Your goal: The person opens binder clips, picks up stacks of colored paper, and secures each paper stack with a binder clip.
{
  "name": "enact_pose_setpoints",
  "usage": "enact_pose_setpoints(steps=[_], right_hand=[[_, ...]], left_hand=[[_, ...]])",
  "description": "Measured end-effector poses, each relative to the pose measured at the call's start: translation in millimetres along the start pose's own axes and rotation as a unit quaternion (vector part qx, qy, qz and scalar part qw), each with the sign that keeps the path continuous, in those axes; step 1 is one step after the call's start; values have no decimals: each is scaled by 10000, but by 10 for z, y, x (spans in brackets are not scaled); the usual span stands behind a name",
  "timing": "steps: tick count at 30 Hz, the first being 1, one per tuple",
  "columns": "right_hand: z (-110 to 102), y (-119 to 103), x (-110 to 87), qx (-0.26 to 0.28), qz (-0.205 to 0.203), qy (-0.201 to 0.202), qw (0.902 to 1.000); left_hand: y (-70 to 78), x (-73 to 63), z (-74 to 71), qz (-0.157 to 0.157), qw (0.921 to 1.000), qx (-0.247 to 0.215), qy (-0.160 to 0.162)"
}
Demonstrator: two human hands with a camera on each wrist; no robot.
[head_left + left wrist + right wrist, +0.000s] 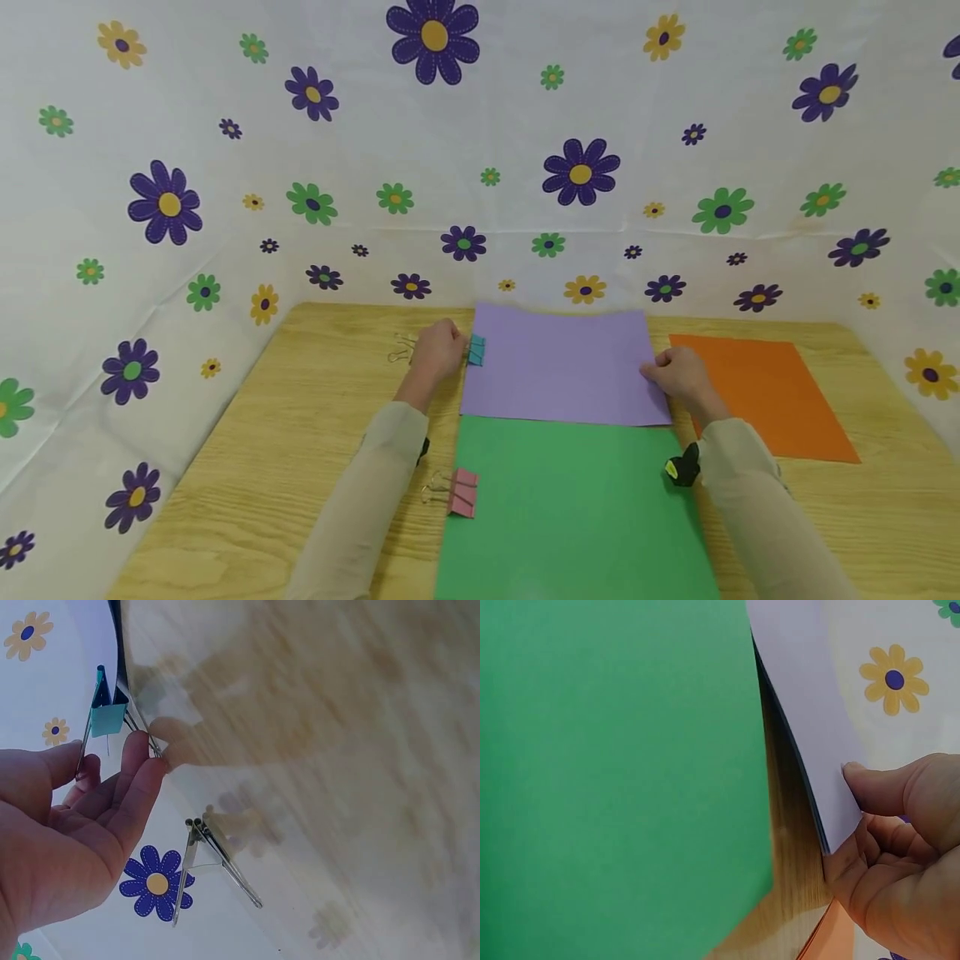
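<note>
My left hand (440, 348) pinches the wire handles of a teal binder clip (109, 718), thumb on one handle and fingers on the other. The clip sits on the left edge of a purple paper sheet (558, 362). At that sheet's right edge my right hand (907, 847) pinches the paper between thumb and fingers. The purple sheet lies just beyond a green sheet (573, 508), and in the right wrist view its held edge is raised off the table. A pink binder clip (463, 493) is on the green sheet's left edge.
An orange sheet (780, 400) lies on the wooden table (247, 467), right of the purple one. Another binder clip (201, 844), its wire handles showing, stands left of my left hand. A flowered cloth (495, 125) hangs behind and at both sides.
</note>
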State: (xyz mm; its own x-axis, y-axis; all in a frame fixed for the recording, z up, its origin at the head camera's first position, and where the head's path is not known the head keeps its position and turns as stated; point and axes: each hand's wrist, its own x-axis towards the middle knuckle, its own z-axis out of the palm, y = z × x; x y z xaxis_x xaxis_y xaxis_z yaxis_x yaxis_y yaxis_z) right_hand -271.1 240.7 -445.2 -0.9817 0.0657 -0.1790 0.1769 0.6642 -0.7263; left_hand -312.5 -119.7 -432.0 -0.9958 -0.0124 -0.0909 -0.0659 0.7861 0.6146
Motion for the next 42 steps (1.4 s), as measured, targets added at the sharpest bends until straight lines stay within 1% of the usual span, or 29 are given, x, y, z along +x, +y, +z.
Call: enact_pose_setpoints(steps=[4,8,11,14,18,21,26,29,32,34,38,42], right_hand=[[-5,-33,9,36,34,11,10000],[-25,-70,29,38,119,14,9999],[-41,-87,39,28,238,-30,9997],[-50,-92,55,75,317,-58,9995],[-64,-100,76,122,283,-41,9995],[-74,-106,82,86,254,-29,9996],[-81,-112,78,90,346,-6,9994],[-87,-86,77,281,429,-34,9987],[-103,-41,74,580,550,-191,9966],[-114,-19,61,786,660,-370,9940],[-123,-11,14,1107,807,-608,9887],[-123,-23,-28,1192,782,-683,9874]], left_hand=[[19,-4,-19,80,9999,53,66],[45,-5,-49,205,9997,115,10],[74,-11,-68,151,9996,201,-139],[109,-16,-80,74,9985,400,-372],[148,-16,-94,54,9950,719,-688],[163,-20,-108,39,9935,795,-814],[158,-43,-113,26,9935,665,-929],[132,-58,-105,104,9939,538,-957],[96,-71,-93,204,9933,324,-1086],[65,-83,-88,232,9929,176,-1149],[-9,-108,-84,210,9931,-149,-1148],[-56,-132,-105,275,9914,-488,-1185]])
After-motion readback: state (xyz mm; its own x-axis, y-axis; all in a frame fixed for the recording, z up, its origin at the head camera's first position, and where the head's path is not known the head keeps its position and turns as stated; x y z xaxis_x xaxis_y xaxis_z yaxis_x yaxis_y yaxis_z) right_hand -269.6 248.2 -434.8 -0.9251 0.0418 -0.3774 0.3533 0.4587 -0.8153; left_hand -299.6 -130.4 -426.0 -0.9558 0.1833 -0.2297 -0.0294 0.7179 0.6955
